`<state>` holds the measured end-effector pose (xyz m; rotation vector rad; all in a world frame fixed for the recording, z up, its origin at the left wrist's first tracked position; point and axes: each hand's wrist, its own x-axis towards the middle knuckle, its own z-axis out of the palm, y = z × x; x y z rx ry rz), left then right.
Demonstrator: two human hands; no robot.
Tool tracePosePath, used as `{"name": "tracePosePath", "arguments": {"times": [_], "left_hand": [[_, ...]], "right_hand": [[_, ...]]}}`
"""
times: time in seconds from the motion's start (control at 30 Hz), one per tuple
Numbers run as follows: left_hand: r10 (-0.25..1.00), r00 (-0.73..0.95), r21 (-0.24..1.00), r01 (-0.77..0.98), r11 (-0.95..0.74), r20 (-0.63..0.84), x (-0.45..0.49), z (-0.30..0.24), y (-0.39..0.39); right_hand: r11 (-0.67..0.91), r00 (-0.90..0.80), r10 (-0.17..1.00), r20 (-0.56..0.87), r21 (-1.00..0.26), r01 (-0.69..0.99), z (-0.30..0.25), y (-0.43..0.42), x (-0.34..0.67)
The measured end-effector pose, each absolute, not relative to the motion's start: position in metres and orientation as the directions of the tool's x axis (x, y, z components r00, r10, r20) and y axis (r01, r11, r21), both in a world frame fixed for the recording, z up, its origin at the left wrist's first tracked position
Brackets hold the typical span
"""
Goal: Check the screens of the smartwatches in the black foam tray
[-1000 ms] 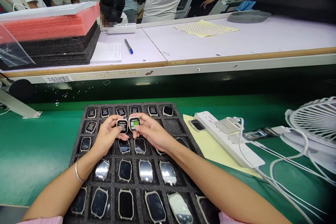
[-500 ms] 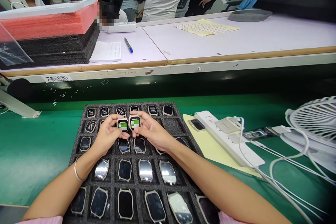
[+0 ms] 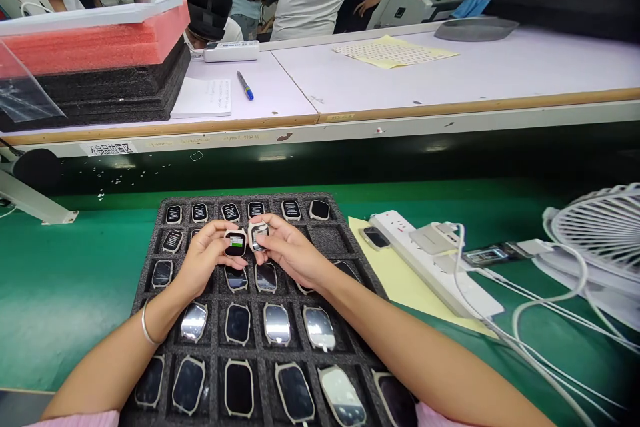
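Above a black foam tray [image 3: 330, 238], my left hand [image 3: 207, 253] is closed on a smartwatch case [image 3: 235, 242] without a strap; its screen shows green and white. Beside it my right hand [image 3: 285, 247] grips a second smartwatch case [image 3: 259, 235], its thumb lying across the screen, which looks pale with glare. The two cases are held side by side, close together. Below and around the hands, several more strapless watches sit in the tray's compartments, such as a dark-screened watch [image 3: 239, 388] in the front row. My forearms cover part of the tray.
At right lie a white power strip [image 3: 435, 263], a yellow sheet [image 3: 400, 287], a lone watch [image 3: 376, 237], cables and a white fan [image 3: 600, 233]. A raised shelf [image 3: 310, 90] crosses behind, with a foam stack [image 3: 110, 73], a pen [image 3: 245, 86] and papers. People are beyond it.
The watch in my right hand has tilted and my thumb has moved up over its screen; its green picture no longer shows. The left watch has shifted slightly down, its display partly changed.
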<state>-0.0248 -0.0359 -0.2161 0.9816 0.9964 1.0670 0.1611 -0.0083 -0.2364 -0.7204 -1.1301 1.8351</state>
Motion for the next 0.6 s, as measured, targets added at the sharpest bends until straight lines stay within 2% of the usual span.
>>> {"name": "tracePosePath", "arguments": {"times": [0.6], "left_hand": [[0.978,0.163,0.972,-0.176,0.156,-0.128,-0.0246,-0.2166,-0.0363]], "right_hand": [[-0.208,-0.496,0.868,-0.014,-0.918,-0.337,-0.2315,-0.0096,0.1618]]}}
